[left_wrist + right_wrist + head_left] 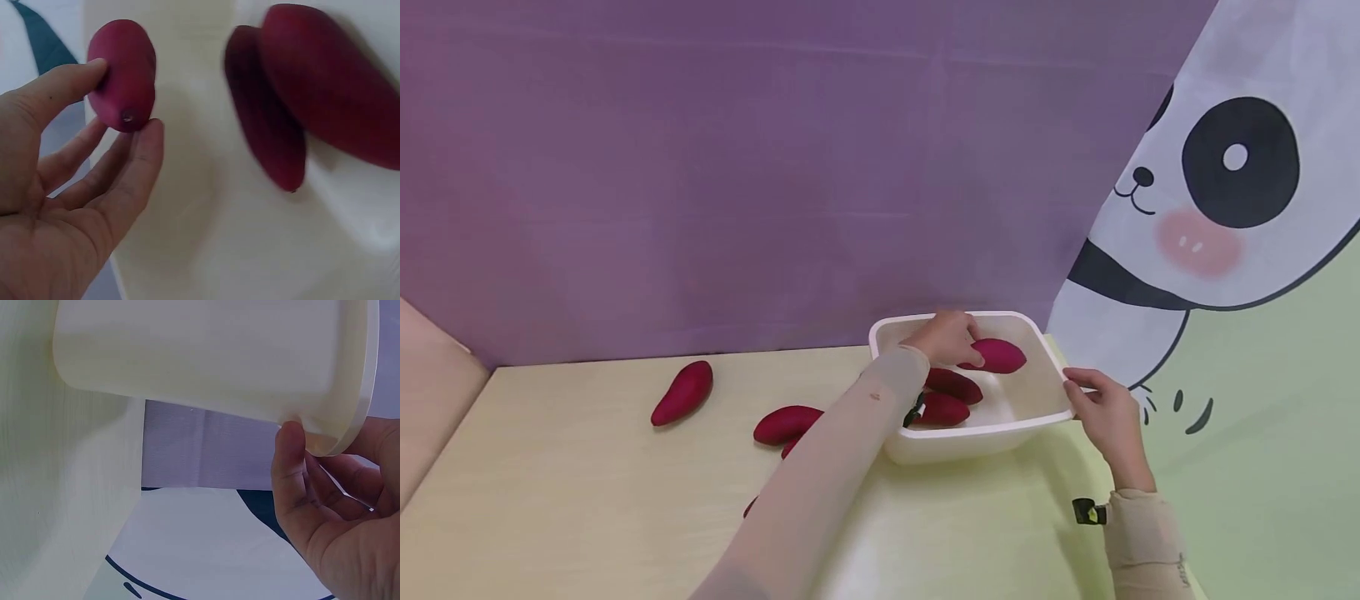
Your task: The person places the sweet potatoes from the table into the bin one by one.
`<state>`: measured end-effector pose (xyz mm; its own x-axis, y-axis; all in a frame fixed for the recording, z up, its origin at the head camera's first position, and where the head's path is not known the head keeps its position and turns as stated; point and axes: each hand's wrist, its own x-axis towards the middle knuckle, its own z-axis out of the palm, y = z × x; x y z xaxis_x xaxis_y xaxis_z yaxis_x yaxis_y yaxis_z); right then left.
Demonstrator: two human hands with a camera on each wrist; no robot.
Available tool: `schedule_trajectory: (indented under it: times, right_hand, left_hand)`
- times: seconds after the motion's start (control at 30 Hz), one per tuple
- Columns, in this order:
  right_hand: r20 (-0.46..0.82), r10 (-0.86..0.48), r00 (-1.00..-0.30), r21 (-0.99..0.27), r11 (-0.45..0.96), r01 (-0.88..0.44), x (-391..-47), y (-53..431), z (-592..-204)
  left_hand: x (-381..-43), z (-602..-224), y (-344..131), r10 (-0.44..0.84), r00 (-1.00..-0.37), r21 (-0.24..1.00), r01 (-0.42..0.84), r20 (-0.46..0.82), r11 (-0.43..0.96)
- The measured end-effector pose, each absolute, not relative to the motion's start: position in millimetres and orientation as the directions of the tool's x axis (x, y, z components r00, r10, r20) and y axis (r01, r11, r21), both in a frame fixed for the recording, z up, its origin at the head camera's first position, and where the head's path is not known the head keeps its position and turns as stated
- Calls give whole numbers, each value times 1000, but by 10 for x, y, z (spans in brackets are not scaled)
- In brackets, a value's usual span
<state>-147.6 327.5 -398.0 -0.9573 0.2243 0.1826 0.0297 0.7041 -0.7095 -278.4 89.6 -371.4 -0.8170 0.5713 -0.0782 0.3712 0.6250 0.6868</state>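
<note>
My left hand (947,337) reaches into a white plastic bin (992,431) and pinches a purple-red sweet potato (1000,356) between thumb and fingers. In the left wrist view, that sweet potato (122,75) is held end-on, above the bin's floor. Two more sweet potatoes lie side by side in the bin, a darker one (265,112) and a larger one (331,81). My right hand (1107,412) grips the bin's right rim; the right wrist view has its thumb and fingers at the rim's corner (325,440). The left forearm covers part of the bin's left side.
On the pale table (572,475), one sweet potato (683,393) lies apart at the left. Another sweet potato (786,424) lies nearer the bin, with others partly hidden by the left arm. A purple wall covering (737,183) and a panda picture (1210,250) border the table.
</note>
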Motion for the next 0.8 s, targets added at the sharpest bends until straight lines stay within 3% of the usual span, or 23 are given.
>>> schedule_trajectory:
  times: [0.33, 0.8]
  right_hand:
    - [182, 229, -956, -707, 706, 35, -1491, 3287, -4007]
    - [204, 223, -953, -684, 729, 24, -1481, 3268, -3997]
  left_hand:
    - [-2693, -3736, 860, 541, -825, 625, 337, -164, 704]
    - [-2473, -2980, 634, 603, -798, 676, 446, 3, 586]
